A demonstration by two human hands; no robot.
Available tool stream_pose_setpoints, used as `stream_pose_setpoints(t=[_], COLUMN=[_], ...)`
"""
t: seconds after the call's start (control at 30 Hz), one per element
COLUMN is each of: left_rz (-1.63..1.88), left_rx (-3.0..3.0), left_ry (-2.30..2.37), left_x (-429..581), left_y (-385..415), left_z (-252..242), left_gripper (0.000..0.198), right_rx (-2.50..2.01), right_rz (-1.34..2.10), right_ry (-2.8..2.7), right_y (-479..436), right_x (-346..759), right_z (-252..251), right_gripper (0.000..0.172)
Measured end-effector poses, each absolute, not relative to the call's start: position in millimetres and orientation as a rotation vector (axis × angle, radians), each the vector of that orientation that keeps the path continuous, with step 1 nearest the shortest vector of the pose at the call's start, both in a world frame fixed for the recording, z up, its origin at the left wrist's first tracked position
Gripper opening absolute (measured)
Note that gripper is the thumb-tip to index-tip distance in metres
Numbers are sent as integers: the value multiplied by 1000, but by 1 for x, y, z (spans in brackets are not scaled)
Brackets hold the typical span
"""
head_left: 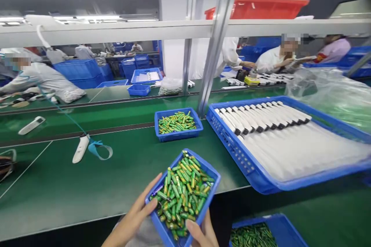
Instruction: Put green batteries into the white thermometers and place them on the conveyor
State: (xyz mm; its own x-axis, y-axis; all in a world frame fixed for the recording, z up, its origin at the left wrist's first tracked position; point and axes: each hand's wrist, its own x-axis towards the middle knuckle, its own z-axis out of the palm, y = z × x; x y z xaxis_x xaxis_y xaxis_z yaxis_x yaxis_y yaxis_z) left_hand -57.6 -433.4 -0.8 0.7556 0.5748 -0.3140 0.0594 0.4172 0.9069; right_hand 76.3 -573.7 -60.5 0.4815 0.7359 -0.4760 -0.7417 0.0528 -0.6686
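Observation:
Between my two hands is a small blue plastic bin (215, 190), tilted and filled with green and gold batteries (181, 193). My left hand (142, 208) grips its left wall, thumb over the rim. Around the lower right side is my right hand (203, 231), its thumb lying over the rim near the batteries. Beyond it on the green bench stands a second blue bin (178, 136) of similar batteries. Part of a third blue bin (285, 227) shows below at the right, with small green pieces inside.
A large blue tray (255, 179) at the right holds rows of white devices (261, 115). A white device (81, 148) with a blue strap lies on the bench; another (31, 125) is on the belt. A metal post (213, 46) rises behind the bins. Co-workers sit across the line.

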Motion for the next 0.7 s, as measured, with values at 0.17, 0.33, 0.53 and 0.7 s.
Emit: stream_pose_setpoints(t=[0.17,0.33,0.53,0.7], left_rz=[785,1154,1314,1225], left_rx=[872,761,834,990], left_ry=[1019,1277,1360,1319], left_x=[-94,-109,-102,-103], left_y=[-427,-394,-298,-221], left_z=[-21,-15,-7,-11], left_gripper=[62,63,49,39], right_rx=[-905,-869,-798,-1174], right_rz=[1352,1545,1512,1577], right_ry=[-55,-125,-207,-397], right_y=[-507,-441,-356,-313], right_x=[55,25,3,18], right_z=[-47,-48,-59,-55], right_gripper=[102,91,87,78])
